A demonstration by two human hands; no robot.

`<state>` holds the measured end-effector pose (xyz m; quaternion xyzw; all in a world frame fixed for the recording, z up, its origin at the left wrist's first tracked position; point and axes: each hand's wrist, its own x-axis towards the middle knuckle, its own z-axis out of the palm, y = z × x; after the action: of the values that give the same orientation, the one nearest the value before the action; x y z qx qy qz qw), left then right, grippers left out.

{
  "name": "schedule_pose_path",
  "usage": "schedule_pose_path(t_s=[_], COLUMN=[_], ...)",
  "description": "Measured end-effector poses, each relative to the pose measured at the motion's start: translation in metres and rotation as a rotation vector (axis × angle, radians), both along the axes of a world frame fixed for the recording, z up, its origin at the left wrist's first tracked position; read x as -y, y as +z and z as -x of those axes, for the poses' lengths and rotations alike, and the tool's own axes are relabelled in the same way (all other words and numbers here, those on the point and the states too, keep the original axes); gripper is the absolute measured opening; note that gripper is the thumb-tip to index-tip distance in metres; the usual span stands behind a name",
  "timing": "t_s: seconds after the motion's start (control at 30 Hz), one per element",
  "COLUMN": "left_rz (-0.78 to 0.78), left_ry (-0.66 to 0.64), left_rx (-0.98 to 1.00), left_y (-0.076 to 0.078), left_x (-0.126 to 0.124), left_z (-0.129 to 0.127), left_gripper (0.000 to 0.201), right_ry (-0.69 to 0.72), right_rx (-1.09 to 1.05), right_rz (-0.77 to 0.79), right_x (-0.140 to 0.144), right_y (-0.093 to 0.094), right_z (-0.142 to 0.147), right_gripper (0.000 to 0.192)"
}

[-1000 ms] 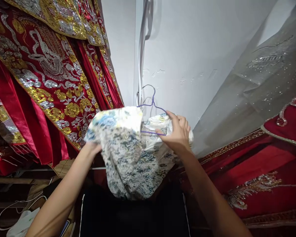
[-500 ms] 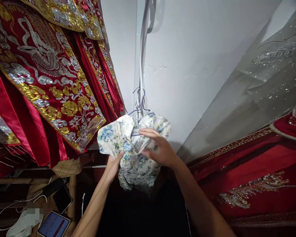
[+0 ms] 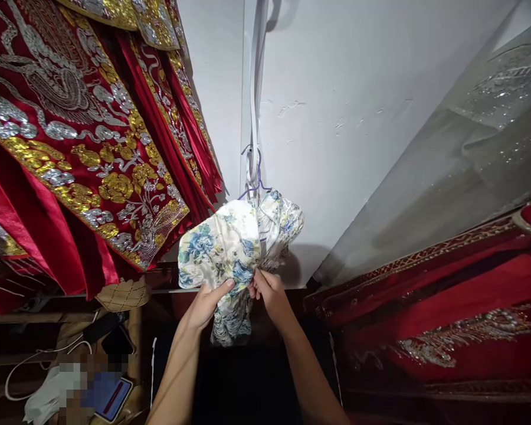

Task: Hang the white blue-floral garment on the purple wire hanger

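A white floral garment (image 3: 221, 236) with blue flowers, short sleeves and a standing collar hangs before the wall on a thin purple hanger (image 3: 260, 177). My left hand (image 3: 206, 304) grips its front on the left, thumb on top and fingers behind the cloth. With fingertips pinched together, my right hand (image 3: 269, 290) holds the front edge near the middle. The collar stands partly open, and the garment's right half falls back from the edge. Gathered cloth hangs below my hands.
Red robes (image 3: 115, 165) with gold and silver embroidery hang at left. A white strap (image 3: 253, 88) runs down the wall to the hanger. Red beaded cloth (image 3: 464, 330) and a sheer sparkly fabric (image 3: 469, 147) fill the right. A phone (image 3: 112, 398) and cables lie lower left.
My right hand has moved down from the neckline to the front edge and now pinches it. The garment's left front has swung toward the middle; my left hand still holds it.
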<state>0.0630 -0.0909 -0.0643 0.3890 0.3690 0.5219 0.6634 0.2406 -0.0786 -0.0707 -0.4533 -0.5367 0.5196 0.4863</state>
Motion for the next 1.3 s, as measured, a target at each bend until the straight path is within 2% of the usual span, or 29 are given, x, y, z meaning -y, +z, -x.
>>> schedule_pose_path(t_s=[0.13, 0.23, 0.37, 0.47, 0.57, 0.63, 0.7, 0.73, 0.77, 0.8, 0.9, 0.93, 1.03, 1.2, 1.3], left_rz=[-0.012, -0.017, -0.024, -0.025, -0.015, -0.032, -0.109, -0.165, -0.221, -0.276, -0.418, -0.445, -0.447, -0.400, -0.422], left_ry=[0.000, -0.006, -0.006, 0.058, 0.312, 0.590, 0.871, 0.956, 0.958, 0.883, 0.498, 0.420, 0.398, 0.369, 0.354], left_rx=[0.029, 0.014, -0.037, -0.085, -0.127, -0.211, -0.376, -0.464, -0.534, -0.574, -0.545, -0.522, -0.506, -0.501, -0.518], left_y=[0.004, 0.009, 0.012, 0.003, -0.023, -0.046, -0.069, -0.078, -0.084, -0.088, -0.086, -0.082, -0.068, -0.055, -0.052], left_x=[0.001, 0.002, 0.006, 0.003, -0.007, -0.013, -0.013, -0.010, -0.005, 0.000, 0.015, 0.017, 0.015, 0.008, 0.011], left_z=[0.004, 0.006, 0.001, -0.004, -0.004, -0.004, -0.008, -0.012, -0.018, -0.025, -0.047, -0.052, -0.059, -0.055, -0.056], left_gripper=[0.059, 0.055, 0.049, 0.046, 0.049, 0.058, 0.067, 0.068, 0.066, 0.062, 0.042, 0.035, 0.016, 0.024, 0.010], right_ry=[-0.063, -0.011, 0.041, 0.066, 0.071, 0.062, 0.050, 0.045, 0.047, 0.053, 0.073, 0.076, 0.116, 0.170, 0.134], right_rx=[0.101, 0.172, 0.189, 0.150, 0.152, 0.147, 0.126, 0.113, 0.100, 0.086, 0.042, 0.032, 0.046, 0.055, 0.032], right_rz=[0.012, 0.054, 0.253, 0.360, 0.353, 0.332, 0.295, 0.275, 0.257, 0.239, 0.183, 0.159, 0.118, 0.161, 0.212], right_x=[-0.005, -0.007, -0.014, -0.017, -0.012, -0.005, 0.001, 0.004, 0.006, 0.007, 0.009, 0.010, 0.012, 0.018, 0.016], right_y=[0.001, -0.003, -0.005, -0.005, -0.003, -0.003, -0.005, -0.006, -0.009, -0.011, -0.017, -0.017, -0.011, 0.008, 0.015], right_z=[-0.001, 0.002, 0.001, -0.010, -0.020, -0.022, -0.018, -0.015, -0.011, -0.007, 0.001, 0.002, 0.001, 0.003, 0.006], right_gripper=[0.044, 0.037, 0.031, 0.030, 0.031, 0.031, 0.034, 0.036, 0.037, 0.039, 0.038, 0.038, 0.041, 0.046, 0.044])
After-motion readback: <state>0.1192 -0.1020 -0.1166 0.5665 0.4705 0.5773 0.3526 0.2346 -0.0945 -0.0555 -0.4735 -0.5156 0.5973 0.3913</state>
